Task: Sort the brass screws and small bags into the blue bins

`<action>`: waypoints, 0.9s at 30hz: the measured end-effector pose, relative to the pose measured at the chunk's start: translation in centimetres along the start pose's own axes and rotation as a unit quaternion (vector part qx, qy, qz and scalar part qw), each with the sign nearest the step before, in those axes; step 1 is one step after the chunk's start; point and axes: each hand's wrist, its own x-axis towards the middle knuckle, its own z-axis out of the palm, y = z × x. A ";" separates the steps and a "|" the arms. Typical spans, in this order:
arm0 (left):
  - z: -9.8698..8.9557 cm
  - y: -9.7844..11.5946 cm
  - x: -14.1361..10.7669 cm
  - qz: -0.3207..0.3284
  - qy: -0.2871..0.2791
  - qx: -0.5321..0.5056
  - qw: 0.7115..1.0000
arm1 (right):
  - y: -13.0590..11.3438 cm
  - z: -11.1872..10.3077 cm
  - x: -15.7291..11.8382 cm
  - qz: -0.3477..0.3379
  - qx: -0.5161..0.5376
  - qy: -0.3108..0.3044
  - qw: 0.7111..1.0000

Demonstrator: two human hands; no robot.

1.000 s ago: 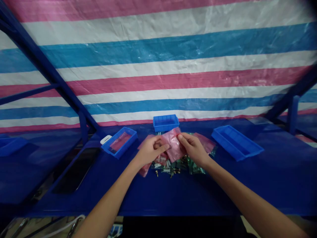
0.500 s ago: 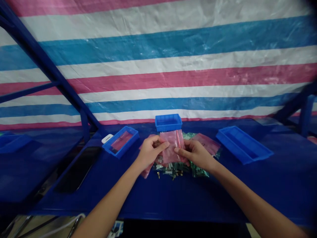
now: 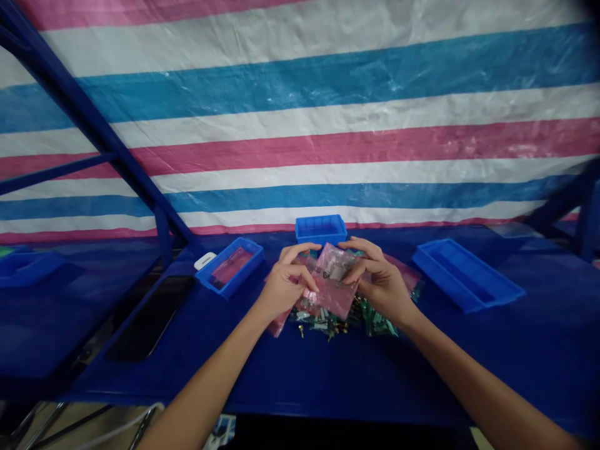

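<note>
Pink plastic bag [image 3: 332, 282], gripped, left hand [image 3: 285, 287], right hand [image 3: 380, 282]

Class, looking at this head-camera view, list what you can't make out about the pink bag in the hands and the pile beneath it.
Head view:
- Contents of the pink zip bag: blurred by tinted plastic and glare.
- Bag's edges: partly hidden by the left hand and right hand.
- Small parts in the pile: too small to identify, and partly hidden by the hands and bag.

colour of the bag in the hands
Translucent pink plastic bag, clearest in the head view.
</note>
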 end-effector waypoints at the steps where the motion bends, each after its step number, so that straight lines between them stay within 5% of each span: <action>1: 0.0 0.0 0.0 0.001 0.002 -0.007 1.000 | 0.0 0.0 0.0 0.004 -0.004 0.001 1.000; 5: 0.5 -0.4 -0.1 -0.007 0.011 -0.102 0.995 | 0.1 0.4 -0.1 0.068 0.057 -0.016 0.996; 9: 1.1 -0.8 -0.2 -0.104 0.030 -0.215 0.971 | 0.3 1.4 -0.6 0.172 0.178 -0.056 0.967; 14: 0.9 -0.5 -0.3 -0.134 -0.010 -0.195 0.972 | 0.1 2.3 -1.1 0.226 0.256 -0.064 0.938; 18: 1.1 -0.9 -0.3 -0.120 -0.033 -0.197 0.972 | -0.2 2.3 -0.9 0.225 0.242 -0.076 0.941; 23: -0.7 -2.6 0.7 -0.109 0.100 -0.173 0.974 | -0.1 1.6 -0.4 0.220 0.197 -0.042 0.955; 27: -6.7 -3.8 0.6 -0.105 0.226 0.141 0.958 | 0.1 1.0 -0.1 0.220 0.177 -0.026 0.959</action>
